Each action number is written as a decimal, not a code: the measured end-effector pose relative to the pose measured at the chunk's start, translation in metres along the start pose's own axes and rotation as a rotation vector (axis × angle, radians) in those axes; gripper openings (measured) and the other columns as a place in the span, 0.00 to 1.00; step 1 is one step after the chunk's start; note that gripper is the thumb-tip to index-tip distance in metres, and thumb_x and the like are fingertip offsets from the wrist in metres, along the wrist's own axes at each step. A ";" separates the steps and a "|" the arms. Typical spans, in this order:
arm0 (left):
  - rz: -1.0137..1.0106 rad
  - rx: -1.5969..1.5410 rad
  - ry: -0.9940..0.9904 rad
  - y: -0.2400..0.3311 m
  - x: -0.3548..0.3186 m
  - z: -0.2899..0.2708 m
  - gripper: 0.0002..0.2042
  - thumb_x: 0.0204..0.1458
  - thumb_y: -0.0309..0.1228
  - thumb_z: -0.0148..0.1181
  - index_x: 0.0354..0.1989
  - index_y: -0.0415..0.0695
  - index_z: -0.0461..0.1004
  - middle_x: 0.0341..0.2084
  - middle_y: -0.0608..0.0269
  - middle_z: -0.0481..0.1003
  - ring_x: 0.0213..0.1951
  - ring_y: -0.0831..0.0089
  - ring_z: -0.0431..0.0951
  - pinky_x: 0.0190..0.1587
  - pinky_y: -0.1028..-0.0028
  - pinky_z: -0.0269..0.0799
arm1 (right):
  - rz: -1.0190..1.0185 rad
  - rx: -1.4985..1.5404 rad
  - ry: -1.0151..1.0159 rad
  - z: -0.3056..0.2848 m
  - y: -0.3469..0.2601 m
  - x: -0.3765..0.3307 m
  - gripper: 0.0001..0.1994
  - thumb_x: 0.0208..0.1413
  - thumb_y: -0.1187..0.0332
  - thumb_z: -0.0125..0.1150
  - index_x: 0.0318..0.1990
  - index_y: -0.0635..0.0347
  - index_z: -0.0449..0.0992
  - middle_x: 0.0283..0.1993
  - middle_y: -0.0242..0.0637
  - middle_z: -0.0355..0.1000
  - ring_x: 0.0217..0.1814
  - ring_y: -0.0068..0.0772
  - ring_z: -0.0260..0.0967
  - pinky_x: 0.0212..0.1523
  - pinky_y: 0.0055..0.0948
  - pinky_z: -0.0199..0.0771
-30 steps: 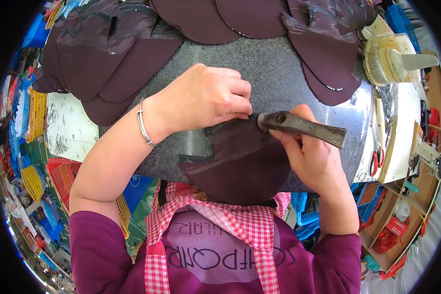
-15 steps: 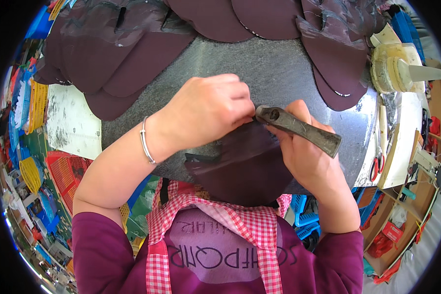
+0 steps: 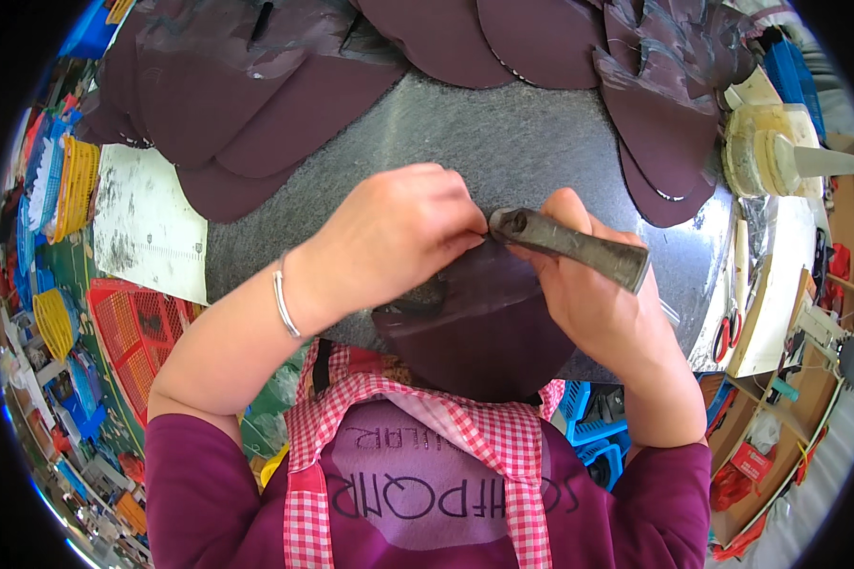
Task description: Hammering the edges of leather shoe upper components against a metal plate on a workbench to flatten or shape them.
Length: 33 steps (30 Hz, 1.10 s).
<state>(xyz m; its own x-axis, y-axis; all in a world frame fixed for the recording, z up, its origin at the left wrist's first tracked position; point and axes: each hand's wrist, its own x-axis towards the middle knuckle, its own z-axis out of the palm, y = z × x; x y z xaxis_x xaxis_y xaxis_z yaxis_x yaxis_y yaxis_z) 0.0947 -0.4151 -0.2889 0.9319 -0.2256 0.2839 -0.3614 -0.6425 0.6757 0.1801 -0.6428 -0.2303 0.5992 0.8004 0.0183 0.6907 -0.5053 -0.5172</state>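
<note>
A dark brown, leather-like piece (image 3: 484, 341) with a rounded lower edge lies at the near side of the grey stone-like work surface (image 3: 427, 128), partly hanging over its edge. My left hand (image 3: 403, 228), closed in a pinch, grips this piece at its upper edge. In my right hand (image 3: 603, 303) is a hammer with a worn metal head (image 3: 579, 248). The narrow end of the head sits close to my left fingertips. My right fingers wrap around the hammer just under the head, and its handle is hidden by the hand.
Overlapping dark brown pieces (image 3: 228, 104) spread along the far side, with more at the right (image 3: 659, 123). A pale tub (image 3: 759, 142) with a cone-shaped spout stands far right, above red-handled scissors (image 3: 728, 332). A red basket (image 3: 142, 332) is at the left.
The whole view has shifted slightly, so the table and its pieces appear a little lower and further right. Both hands and the hammer keep nearly the same pose, close together.
</note>
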 end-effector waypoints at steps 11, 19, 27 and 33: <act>-0.076 0.034 0.061 0.013 -0.016 -0.002 0.10 0.47 0.24 0.76 0.38 0.43 0.84 0.34 0.62 0.80 0.39 0.59 0.81 0.43 0.63 0.79 | -0.067 -0.051 -0.087 0.000 0.001 0.014 0.12 0.63 0.71 0.68 0.43 0.57 0.66 0.30 0.47 0.78 0.28 0.60 0.79 0.27 0.52 0.77; -0.114 0.145 0.097 0.029 -0.030 -0.001 0.10 0.46 0.22 0.75 0.37 0.42 0.84 0.34 0.62 0.80 0.37 0.60 0.81 0.41 0.63 0.80 | -0.136 -0.024 -0.083 0.004 -0.005 0.014 0.12 0.63 0.71 0.68 0.43 0.57 0.66 0.29 0.46 0.78 0.29 0.58 0.79 0.26 0.50 0.77; -0.206 0.238 0.121 0.030 -0.016 0.004 0.07 0.50 0.21 0.70 0.37 0.41 0.81 0.34 0.58 0.79 0.40 0.58 0.81 0.41 0.61 0.79 | 0.007 0.169 -0.051 -0.006 0.005 0.008 0.07 0.64 0.69 0.69 0.42 0.61 0.77 0.34 0.48 0.80 0.37 0.59 0.80 0.36 0.49 0.79; 0.232 0.112 -0.057 -0.009 0.025 0.008 0.07 0.49 0.24 0.70 0.36 0.44 0.80 0.33 0.63 0.78 0.40 0.59 0.79 0.43 0.62 0.79 | 0.156 0.084 0.016 -0.022 0.001 -0.018 0.08 0.65 0.68 0.69 0.43 0.59 0.75 0.31 0.49 0.79 0.36 0.61 0.81 0.33 0.51 0.77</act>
<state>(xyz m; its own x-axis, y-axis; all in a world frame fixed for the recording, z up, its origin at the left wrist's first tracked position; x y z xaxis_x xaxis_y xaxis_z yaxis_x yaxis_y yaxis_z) 0.1214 -0.4208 -0.2936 0.8256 -0.4158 0.3814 -0.5633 -0.6449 0.5165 0.1790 -0.6645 -0.2123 0.7037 0.7084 -0.0543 0.5529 -0.5941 -0.5843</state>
